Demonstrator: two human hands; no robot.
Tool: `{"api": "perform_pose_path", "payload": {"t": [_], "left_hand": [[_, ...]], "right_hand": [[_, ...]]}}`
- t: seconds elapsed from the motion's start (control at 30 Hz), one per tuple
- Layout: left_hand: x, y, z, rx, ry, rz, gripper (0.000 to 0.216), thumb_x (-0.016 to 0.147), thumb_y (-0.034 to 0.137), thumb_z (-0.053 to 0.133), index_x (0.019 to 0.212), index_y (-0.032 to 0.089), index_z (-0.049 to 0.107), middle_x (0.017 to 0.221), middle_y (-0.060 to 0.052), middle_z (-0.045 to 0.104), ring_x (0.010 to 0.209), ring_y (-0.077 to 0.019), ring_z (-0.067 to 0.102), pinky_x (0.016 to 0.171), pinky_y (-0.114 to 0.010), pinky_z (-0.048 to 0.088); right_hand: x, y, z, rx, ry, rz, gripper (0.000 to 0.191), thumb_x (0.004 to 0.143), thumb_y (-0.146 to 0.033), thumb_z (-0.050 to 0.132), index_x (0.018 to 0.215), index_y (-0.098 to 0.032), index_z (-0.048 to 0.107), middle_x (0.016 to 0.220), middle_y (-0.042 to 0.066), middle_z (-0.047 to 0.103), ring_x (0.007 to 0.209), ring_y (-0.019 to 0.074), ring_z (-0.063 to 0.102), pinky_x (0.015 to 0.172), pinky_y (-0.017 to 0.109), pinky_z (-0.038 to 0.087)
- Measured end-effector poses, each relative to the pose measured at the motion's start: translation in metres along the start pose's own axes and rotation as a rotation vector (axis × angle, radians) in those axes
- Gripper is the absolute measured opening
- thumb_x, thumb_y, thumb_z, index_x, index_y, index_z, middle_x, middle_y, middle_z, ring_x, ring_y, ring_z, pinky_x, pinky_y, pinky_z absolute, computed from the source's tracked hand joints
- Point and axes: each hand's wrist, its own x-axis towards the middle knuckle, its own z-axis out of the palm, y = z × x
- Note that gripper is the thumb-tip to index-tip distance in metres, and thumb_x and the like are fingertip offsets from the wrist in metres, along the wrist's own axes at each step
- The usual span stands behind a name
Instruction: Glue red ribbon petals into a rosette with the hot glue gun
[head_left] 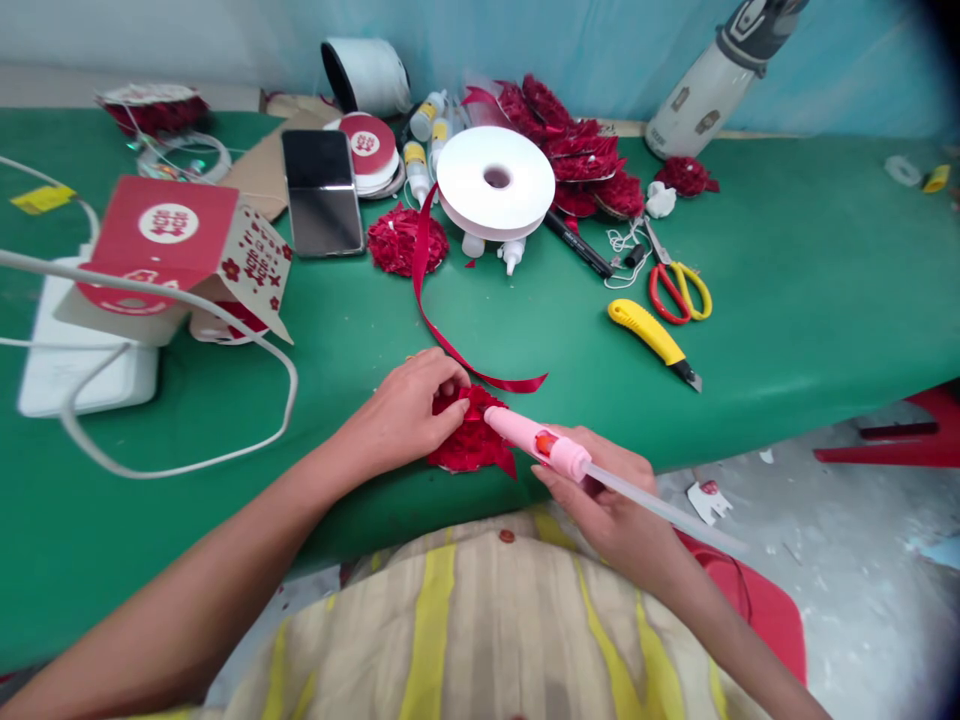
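My left hand (pixel 409 410) rests on a red ribbon flower (pixel 471 437) at the front edge of the green table (pixel 787 290), its fingers curled and pressing the ruffles. My right hand (pixel 611 495) is wrapped round a pink glue gun (pixel 536 440) with a clear glue stick (pixel 660 510) sticking out the back. The gun's nozzle touches the flower. A loose red ribbon (pixel 431 300) runs from the flower up to a white spool (pixel 496 183).
A yellow utility knife (pixel 652 337), scissors (pixel 679 285), a black marker (pixel 577 245), a phone (pixel 322 190), a red box (pixel 176 250), glue bottles (pixel 416 165), several finished red flowers (pixel 577 150) and a white cable (pixel 187 300) lie on the table. A red stool (pixel 757 600) stands by my right side.
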Motion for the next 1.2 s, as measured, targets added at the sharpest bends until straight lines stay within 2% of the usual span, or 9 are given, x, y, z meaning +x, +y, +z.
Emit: {"api": "perform_pose_path", "payload": {"t": [0.2, 0.37, 0.53, 0.67, 0.73, 0.83, 0.93, 1.03, 1.2], "left_hand": [[-0.001, -0.001, 0.003, 0.034, 0.025, 0.026, 0.010, 0.084, 0.022, 0.049, 0.087, 0.019, 0.058, 0.081, -0.002, 0.054, 0.077, -0.0171, 0.054, 0.068, -0.031, 0.044], [-0.002, -0.003, 0.003, 0.046, 0.061, 0.030, 0.023, 0.081, 0.019, 0.051, 0.103, 0.020, 0.057, 0.081, -0.001, 0.053, 0.076, -0.0166, 0.053, 0.068, -0.030, 0.043], [-0.002, -0.001, 0.002, 0.017, 0.032, 0.016, 0.015, 0.080, 0.020, 0.051, 0.092, 0.018, 0.060, 0.082, -0.002, 0.053, 0.076, -0.0164, 0.053, 0.068, -0.030, 0.043], [-0.001, 0.002, -0.006, -0.033, 0.042, -0.042, 0.021, 0.079, 0.023, 0.052, 0.097, 0.019, 0.062, 0.082, -0.001, 0.053, 0.070, -0.0149, 0.052, 0.066, -0.030, 0.043], [-0.001, 0.002, -0.015, -0.022, 0.004, -0.054, 0.028, 0.078, 0.025, 0.054, 0.104, 0.020, 0.062, 0.081, -0.001, 0.051, 0.070, -0.0157, 0.052, 0.065, -0.030, 0.043], [-0.004, 0.001, -0.028, 0.040, -0.119, -0.029, 0.043, 0.075, 0.036, 0.062, 0.117, 0.025, 0.060, 0.080, -0.001, 0.052, 0.074, -0.0193, 0.053, 0.066, -0.031, 0.043], [-0.008, 0.001, -0.034, 0.060, -0.195, 0.002, 0.054, 0.069, 0.051, 0.069, 0.118, 0.030, 0.062, 0.079, -0.001, 0.054, 0.074, -0.0213, 0.054, 0.064, -0.031, 0.041], [-0.012, 0.003, -0.032, 0.080, -0.193, 0.019, 0.059, 0.064, 0.058, 0.072, 0.115, 0.030, 0.063, 0.080, -0.002, 0.056, 0.076, -0.0227, 0.054, 0.065, -0.031, 0.041], [-0.020, 0.008, -0.023, 0.195, -0.139, 0.020, 0.066, 0.064, 0.059, 0.072, 0.120, 0.028, 0.059, 0.090, -0.005, 0.056, 0.086, -0.0274, 0.055, 0.075, -0.037, 0.044]], "right_hand": [[0.000, -0.001, 0.000, 0.008, -0.015, 0.018, 0.017, 0.091, -0.025, 0.057, 0.107, -0.021, 0.060, 0.086, 0.003, 0.066, 0.072, 0.0168, 0.058, 0.066, 0.030, 0.046], [-0.002, -0.002, -0.002, -0.009, 0.004, 0.001, 0.018, 0.091, -0.025, 0.058, 0.108, -0.021, 0.060, 0.087, 0.003, 0.066, 0.073, 0.0171, 0.059, 0.067, 0.030, 0.046], [-0.002, -0.004, -0.004, 0.017, 0.036, 0.003, 0.016, 0.089, -0.022, 0.060, 0.105, -0.020, 0.061, 0.085, 0.002, 0.064, 0.074, 0.0162, 0.058, 0.067, 0.028, 0.046], [-0.001, -0.004, -0.003, 0.011, 0.034, 0.010, 0.014, 0.089, -0.023, 0.060, 0.103, -0.020, 0.061, 0.083, 0.002, 0.064, 0.071, 0.0160, 0.057, 0.066, 0.028, 0.046], [-0.001, -0.003, -0.002, 0.009, 0.032, 0.008, 0.015, 0.090, -0.024, 0.059, 0.104, -0.020, 0.062, 0.083, 0.002, 0.065, 0.071, 0.0160, 0.057, 0.066, 0.029, 0.047], [-0.001, -0.002, -0.003, 0.009, 0.037, 0.005, 0.016, 0.090, -0.025, 0.059, 0.105, -0.020, 0.062, 0.085, 0.003, 0.066, 0.071, 0.0166, 0.058, 0.065, 0.029, 0.048], [-0.002, -0.001, -0.005, -0.012, 0.042, 0.001, 0.017, 0.090, -0.026, 0.059, 0.105, -0.020, 0.063, 0.085, 0.004, 0.066, 0.071, 0.0173, 0.059, 0.065, 0.029, 0.048], [-0.002, 0.000, -0.007, -0.022, 0.046, -0.002, 0.018, 0.089, -0.025, 0.059, 0.106, -0.020, 0.063, 0.084, 0.003, 0.067, 0.070, 0.0166, 0.059, 0.064, 0.028, 0.048], [-0.003, 0.003, -0.006, -0.004, 0.053, -0.018, 0.017, 0.089, -0.026, 0.059, 0.105, -0.020, 0.063, 0.081, 0.002, 0.066, 0.068, 0.0163, 0.059, 0.062, 0.028, 0.047]]}}
